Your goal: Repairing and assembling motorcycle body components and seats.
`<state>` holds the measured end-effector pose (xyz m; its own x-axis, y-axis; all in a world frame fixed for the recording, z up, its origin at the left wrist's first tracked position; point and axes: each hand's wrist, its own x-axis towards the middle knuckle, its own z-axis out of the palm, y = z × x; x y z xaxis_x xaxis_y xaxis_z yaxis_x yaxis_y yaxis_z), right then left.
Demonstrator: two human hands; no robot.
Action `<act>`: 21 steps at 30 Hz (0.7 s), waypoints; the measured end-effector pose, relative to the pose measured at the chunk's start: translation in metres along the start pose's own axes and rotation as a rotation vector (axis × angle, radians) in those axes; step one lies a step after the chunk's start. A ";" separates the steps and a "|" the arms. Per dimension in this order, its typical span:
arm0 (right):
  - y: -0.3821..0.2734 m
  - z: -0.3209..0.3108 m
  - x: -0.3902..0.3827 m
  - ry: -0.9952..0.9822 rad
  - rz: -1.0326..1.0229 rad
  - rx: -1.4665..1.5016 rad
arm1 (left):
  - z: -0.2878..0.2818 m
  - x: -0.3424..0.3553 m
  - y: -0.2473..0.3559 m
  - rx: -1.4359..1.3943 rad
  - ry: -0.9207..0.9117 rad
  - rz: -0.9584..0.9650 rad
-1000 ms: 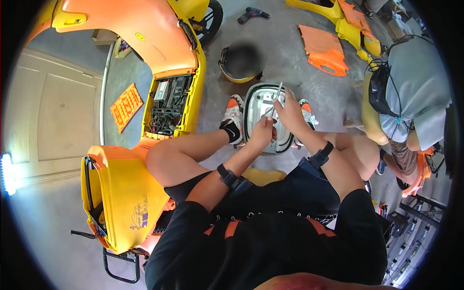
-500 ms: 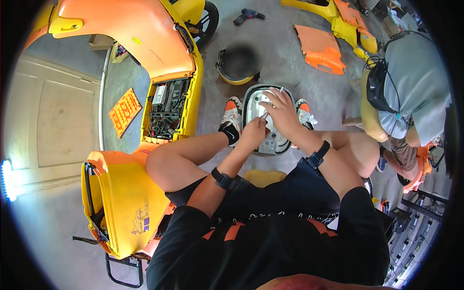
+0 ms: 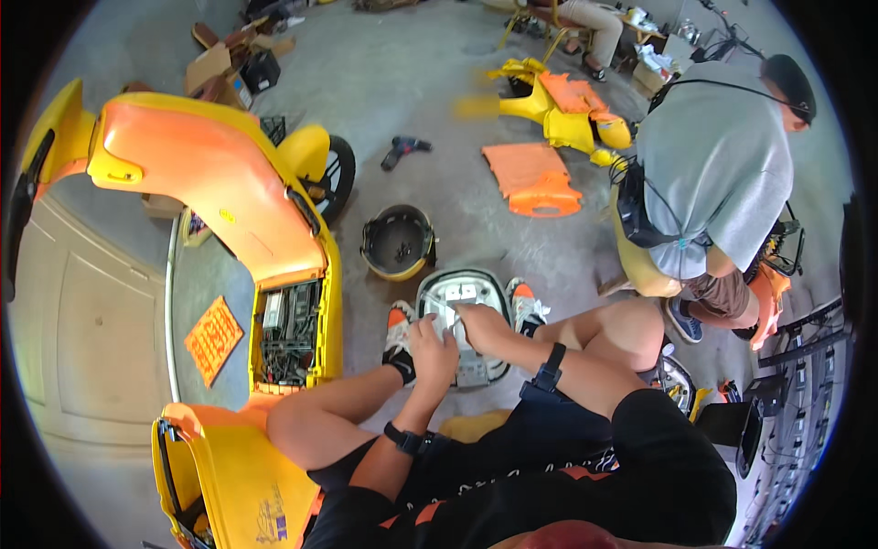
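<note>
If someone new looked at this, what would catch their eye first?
Probably the big yellow-and-orange plastic scooter at left, its dark wiring compartment open. Next, the oval white dark-rimmed plastic shell between orange-and-white shoes, with the left hand and right hand over it. Then the flat orange plastic panel on the grey floor, farther off, right of centre.

The hands (image 3: 433, 352) are hovering over a shell (image 3: 476, 371), which is lying on the floor (image 3: 450, 224) between the shoes (image 3: 400, 331). Beyond it, slightly left, a tub (image 3: 393, 272) is holding small parts (image 3: 403, 250); farther out, a drill (image 3: 402, 152) is lying left of a panel (image 3: 530, 176). A scooter (image 3: 210, 183) is occupying the left, a co-worker (image 3: 722, 151) the right.
</note>
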<state>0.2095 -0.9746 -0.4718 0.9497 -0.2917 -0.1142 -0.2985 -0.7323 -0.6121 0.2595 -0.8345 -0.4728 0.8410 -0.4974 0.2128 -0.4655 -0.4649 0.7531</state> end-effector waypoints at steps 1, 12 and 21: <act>0.000 -0.001 0.000 0.082 -0.200 -0.155 | -0.005 0.000 0.003 0.121 0.060 0.106; -0.011 -0.001 -0.002 0.472 -0.214 -0.090 | 0.012 0.002 -0.013 -0.713 -0.449 -0.667; 0.001 0.007 0.004 -0.035 0.053 0.014 | -0.023 0.008 0.004 0.273 -0.070 0.205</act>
<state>0.2135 -0.9721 -0.4789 0.9352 -0.3082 -0.1741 -0.3477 -0.7074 -0.6154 0.2706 -0.8231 -0.4541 0.7060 -0.6451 0.2923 -0.6873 -0.5242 0.5029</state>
